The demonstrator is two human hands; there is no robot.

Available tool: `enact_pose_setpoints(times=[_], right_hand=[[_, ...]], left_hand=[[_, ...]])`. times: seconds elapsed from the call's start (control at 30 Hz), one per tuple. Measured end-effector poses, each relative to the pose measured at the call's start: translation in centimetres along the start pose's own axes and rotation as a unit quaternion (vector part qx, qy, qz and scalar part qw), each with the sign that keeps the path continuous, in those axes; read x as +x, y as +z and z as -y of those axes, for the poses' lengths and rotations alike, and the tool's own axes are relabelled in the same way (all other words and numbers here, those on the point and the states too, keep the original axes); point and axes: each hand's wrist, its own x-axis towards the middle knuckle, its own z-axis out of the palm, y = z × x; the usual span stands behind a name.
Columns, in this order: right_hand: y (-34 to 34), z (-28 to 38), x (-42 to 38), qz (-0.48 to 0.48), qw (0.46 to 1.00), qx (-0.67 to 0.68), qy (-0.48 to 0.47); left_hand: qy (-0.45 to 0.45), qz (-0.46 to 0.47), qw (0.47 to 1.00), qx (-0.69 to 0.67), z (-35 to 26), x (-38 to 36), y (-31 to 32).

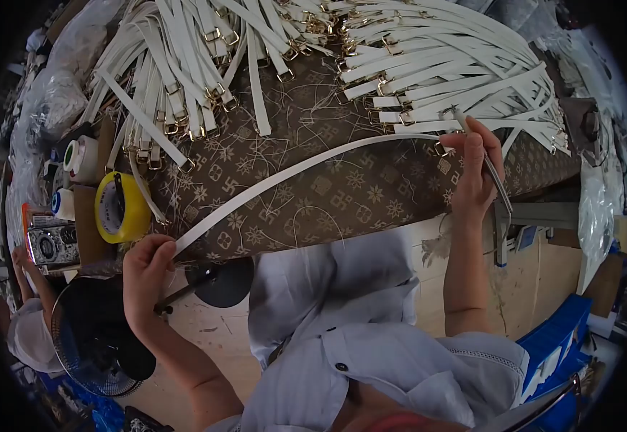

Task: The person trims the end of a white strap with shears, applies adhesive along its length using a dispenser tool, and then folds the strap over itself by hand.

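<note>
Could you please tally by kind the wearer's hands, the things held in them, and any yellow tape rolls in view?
Hands: 2 (left hand, right hand)
White strap: 1
Metal tool: 1
Yellow tape roll: 1
Total: 5

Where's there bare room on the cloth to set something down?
Best is the patterned cloth between the held white strap and the cloth's near edge, bar some loose threads. Crowded: the far side, under the left strap pile and right strap pile.
</note>
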Motion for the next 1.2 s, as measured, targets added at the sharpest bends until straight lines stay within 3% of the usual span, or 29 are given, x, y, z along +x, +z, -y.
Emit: enact_pose_setpoints(times=[0.13,0.37,0.67,0.73,0.87,0.93,0.97,1.03,1.07,1.13,1.2], right_hand=[[-0.5,-0.1,0.3,-0.015,0.999,-0.032,-0.001],[-1.9,-1.1,1.2,-0.028,0.999,-0.036,0.021],[-2.7,-1.5,1.8,-0.034,0.998,-0.041,0.018],[-2.5,-1.3,1.7,-0.035,0.998,-0.057,0.010],[-2.9,-1.2,1.4,-0.036,0.997,-0.065,0.014],[-3.2,-1.3,1.3,-0.033,0.998,-0.048,-0.007],[-3.3,-1.3,1.2,-0.034,0.998,-0.049,-0.006],[-3.5,-1.2,1.1,-0.038,0.998,-0.038,-0.022],[-3.6,-1.1,1.1,-0.038,0.998,-0.038,-0.021],[-3.8,-1.0,1.0,-0.050,0.997,-0.048,-0.017],[-3.8,-0.8,0.9,-0.055,0.997,-0.046,-0.008]], left_hand=[[-0.036,0.009,0.999,0.025,0.9,-0.3,-1.1],[-0.024,-0.013,0.997,0.072,2.2,0.7,-3.7],[-0.099,-0.036,0.992,0.065,1.7,1.7,-4.7],[0.065,-0.012,0.993,0.095,2.2,1.6,-3.6],[0.034,0.020,0.980,0.193,0.7,1.7,-2.0],[0.152,-0.098,0.942,0.282,-0.6,1.2,0.2],[0.152,-0.096,0.942,0.282,-0.2,1.3,0.5],[0.383,-0.219,0.803,0.400,1.6,1.6,1.3],[0.382,-0.219,0.804,0.400,2.1,1.7,1.6],[0.427,-0.226,0.753,0.447,2.7,1.8,2.2],[0.418,-0.229,0.749,0.461,3.4,1.7,2.5]])
